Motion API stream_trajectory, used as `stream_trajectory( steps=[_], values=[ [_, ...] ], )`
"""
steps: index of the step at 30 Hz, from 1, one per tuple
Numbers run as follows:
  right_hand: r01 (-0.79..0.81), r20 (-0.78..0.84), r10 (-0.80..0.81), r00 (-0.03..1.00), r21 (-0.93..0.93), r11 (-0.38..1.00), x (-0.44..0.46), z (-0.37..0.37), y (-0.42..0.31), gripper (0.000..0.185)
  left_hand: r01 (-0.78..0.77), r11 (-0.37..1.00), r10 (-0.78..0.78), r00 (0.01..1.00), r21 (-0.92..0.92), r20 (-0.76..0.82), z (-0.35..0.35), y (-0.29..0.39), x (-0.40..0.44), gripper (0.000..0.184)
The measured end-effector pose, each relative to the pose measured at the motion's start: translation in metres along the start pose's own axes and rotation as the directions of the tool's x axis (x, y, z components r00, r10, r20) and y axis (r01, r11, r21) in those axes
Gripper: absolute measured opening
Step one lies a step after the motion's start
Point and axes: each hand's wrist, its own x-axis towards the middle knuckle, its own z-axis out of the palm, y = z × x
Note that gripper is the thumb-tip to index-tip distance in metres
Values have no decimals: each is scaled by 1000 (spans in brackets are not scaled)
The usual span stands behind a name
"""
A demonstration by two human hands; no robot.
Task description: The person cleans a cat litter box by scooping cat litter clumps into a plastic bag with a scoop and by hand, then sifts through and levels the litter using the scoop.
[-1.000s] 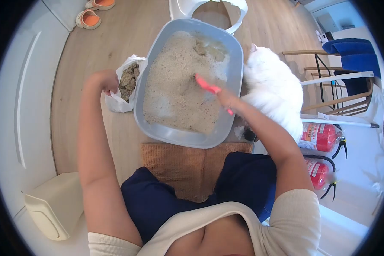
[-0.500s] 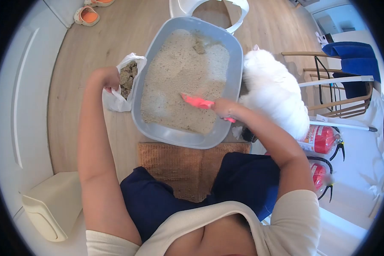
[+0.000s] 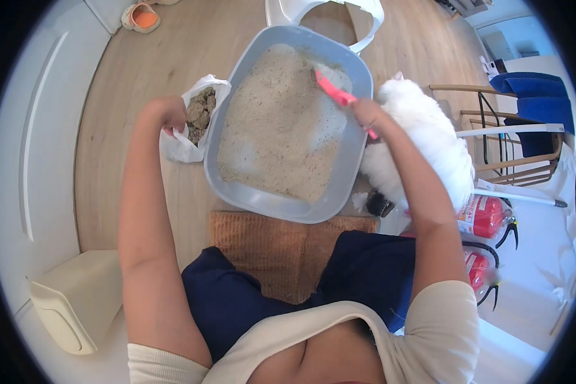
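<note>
My right hand [image 3: 367, 114] is closed around the handle of a pink litter scoop [image 3: 333, 91]. The scoop's head lies at the far right part of the litter [image 3: 275, 128], partly in it as far as I can see. A grey litter box [image 3: 262, 208] holds this sandy litter. To the left of the box, my left hand [image 3: 171, 115] grips the edge of a white plastic bag [image 3: 180, 150]. The bag's mouth is spread, and brownish-grey litter clumps [image 3: 201, 112] show inside it.
A white cat [image 3: 422, 134] sits close against the box's right side. Behind the box lies a white frame-like lid [image 3: 368, 25]. A brown mat [image 3: 269, 249] is before my knees. Red fire extinguishers [image 3: 488, 216] and a blue chair [image 3: 534, 96] stand right; a cream bin [image 3: 77, 301] stands left.
My right hand has carried the scoop from the middle of the litter to its far right part. The clump seen there before is no longer distinct. My left hand stays on the bag.
</note>
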Motion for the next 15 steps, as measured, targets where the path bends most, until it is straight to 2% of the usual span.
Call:
stream_trajectory(
  steps=[1,2,3,4,6,7,8,9,10,11,13,15],
  values=[
    [-2,-1,2,1000,1,1000,-7,-10,0,48,23,999,-24,999,38,27,-1,3,0,29],
    [-111,9,111,994,90,990,-13,-20,-2,47,45,996,-49,998,77,50,-3,5,0,43],
    [-218,26,216,976,177,960,-15,-24,1,46,42,996,-46,998,76,47,-4,7,0,43],
    [-218,23,217,976,175,960,-15,-21,7,46,36,994,-41,998,106,40,-5,8,0,42],
    [-144,193,123,974,99,985,-18,-9,10,48,34,991,-39,999,132,36,-4,11,-2,42],
    [-141,195,120,973,97,985,-22,-4,8,48,27,996,-27,1000,84,3,-3,12,-5,32],
    [-155,294,133,946,53,986,-29,4,6,47,18,999,-17,999,36,-31,-2,13,-8,22],
    [-167,390,151,909,8,986,-36,9,3,45,21,999,-20,999,34,-29,-2,12,-8,22],
    [-166,391,149,908,8,986,-36,19,6,45,20,999,-19,1000,29,-21,-3,11,-7,22],
    [-6,500,70,863,-127,992,-34,31,8,45,18,1000,-18,1000,25,-13,-3,11,-6,23],
    [167,610,11,792,-234,958,-30,43,11,44,24,999,-23,1000,33,-17,-4,13,-9,23],
    [252,604,-23,797,-298,920,-21,44,15,45,27,999,-26,999,40,-19,-4,14,-10,23]
  ],
)
